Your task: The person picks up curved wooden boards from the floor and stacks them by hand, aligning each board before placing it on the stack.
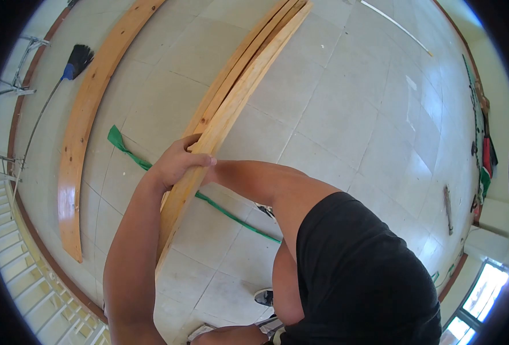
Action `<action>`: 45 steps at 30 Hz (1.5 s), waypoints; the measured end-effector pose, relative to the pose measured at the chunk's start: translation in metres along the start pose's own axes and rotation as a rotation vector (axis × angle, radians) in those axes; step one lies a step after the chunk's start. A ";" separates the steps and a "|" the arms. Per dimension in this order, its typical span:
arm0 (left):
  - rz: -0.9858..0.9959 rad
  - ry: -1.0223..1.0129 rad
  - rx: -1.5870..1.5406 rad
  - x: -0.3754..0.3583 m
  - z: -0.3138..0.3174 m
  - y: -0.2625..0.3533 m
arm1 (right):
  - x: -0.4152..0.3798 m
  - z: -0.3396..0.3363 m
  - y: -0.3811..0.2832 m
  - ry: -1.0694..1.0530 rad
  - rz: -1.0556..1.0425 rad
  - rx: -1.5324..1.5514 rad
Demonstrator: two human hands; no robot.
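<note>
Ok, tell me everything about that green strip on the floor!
The green strip looks thin and soft, like cloth or plastic. It lies across the pale tiles, partly twisted, wider at one end. In view, it passes behind the left hand and wooden boards, then comes out narrower. I can't tell whether the boards touch it.

Pale tiled floor (335,109), cream wall (498,75), bright window (487,290) or perhaps door.

Boards (244,91) are clasped by the left hand (177,164); near the floor's (323,121) left edge a plank (85,109) and broom (79,60) are seen.
</note>
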State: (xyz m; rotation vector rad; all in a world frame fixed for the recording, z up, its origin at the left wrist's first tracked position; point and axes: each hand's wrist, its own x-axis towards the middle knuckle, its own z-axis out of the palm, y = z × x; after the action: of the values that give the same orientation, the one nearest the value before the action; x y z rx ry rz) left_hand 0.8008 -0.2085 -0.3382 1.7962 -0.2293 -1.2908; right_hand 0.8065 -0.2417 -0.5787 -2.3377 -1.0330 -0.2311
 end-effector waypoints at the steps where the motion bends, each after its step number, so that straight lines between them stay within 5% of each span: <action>1: 0.017 0.007 0.000 0.005 -0.001 -0.003 | 0.001 0.002 -0.005 0.002 0.005 0.010; 14: 0.046 0.118 0.206 0.050 -0.018 -0.043 | -0.023 0.031 0.000 0.017 0.008 0.297; 25: 0.059 0.414 0.766 0.051 -0.004 -0.038 | -0.071 0.040 0.003 0.023 0.118 0.441; 43: 0.107 0.502 0.820 0.058 0.009 -0.032 | -0.060 0.055 -0.006 0.056 0.312 0.512; 45: 0.074 0.493 0.824 0.061 0.007 -0.031 | -0.062 0.044 -0.006 -0.044 0.277 0.334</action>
State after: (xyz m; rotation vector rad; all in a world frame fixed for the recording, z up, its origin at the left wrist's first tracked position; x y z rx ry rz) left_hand 0.8115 -0.2307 -0.4023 2.6990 -0.6015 -0.6826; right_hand 0.7565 -0.2524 -0.6355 -2.1522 -0.6940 0.0940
